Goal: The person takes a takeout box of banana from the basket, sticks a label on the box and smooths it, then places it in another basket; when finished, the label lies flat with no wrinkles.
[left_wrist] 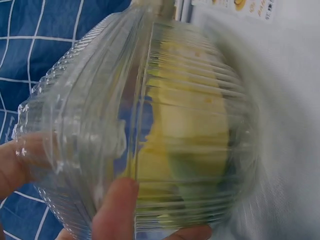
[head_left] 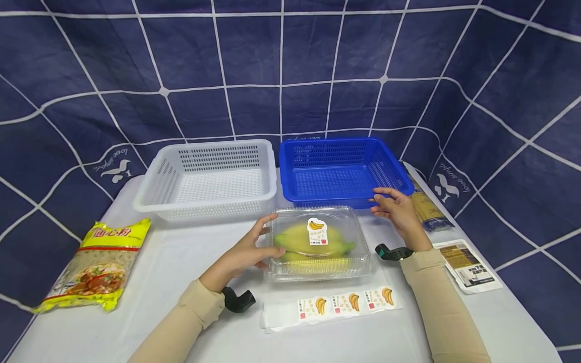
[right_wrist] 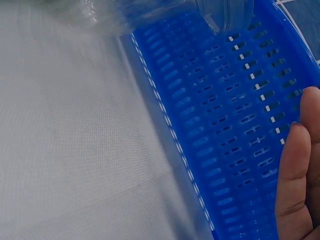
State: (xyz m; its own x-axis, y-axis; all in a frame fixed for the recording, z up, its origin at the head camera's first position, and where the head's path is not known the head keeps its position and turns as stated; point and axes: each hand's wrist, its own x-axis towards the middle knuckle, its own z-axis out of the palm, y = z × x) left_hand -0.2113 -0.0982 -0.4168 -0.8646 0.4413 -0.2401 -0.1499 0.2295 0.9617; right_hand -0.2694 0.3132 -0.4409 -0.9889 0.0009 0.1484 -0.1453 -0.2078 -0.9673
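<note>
A clear plastic clamshell box (head_left: 360, 252) with yellow, green-tipped fruit (head_left: 295, 241) inside is in the middle of the head view. A banana label (head_left: 317, 233) is stuck on its lid. My left hand (head_left: 247, 250) grips the box's left side, thumb at the near side and fingers farther back. The left wrist view shows the ribbed side of the box (left_wrist: 195, 120) close up. My right hand (head_left: 399, 214) is off the box, fingers loosely bent, holding nothing. It hovers by the front right corner of the blue basket (head_left: 327, 194), whose slotted wall (right_wrist: 210, 130) fills much of the right wrist view.
A white basket (head_left: 204, 206) stands left of the blue one. Nearer lies a strip of banana labels (head_left: 279, 315). A yellow bag of noodles (head_left: 102, 262) is at left; a white packet (head_left: 469, 267) and a pasta bag (head_left: 428, 206) lie at right. Blue gridded cloth hangs behind.
</note>
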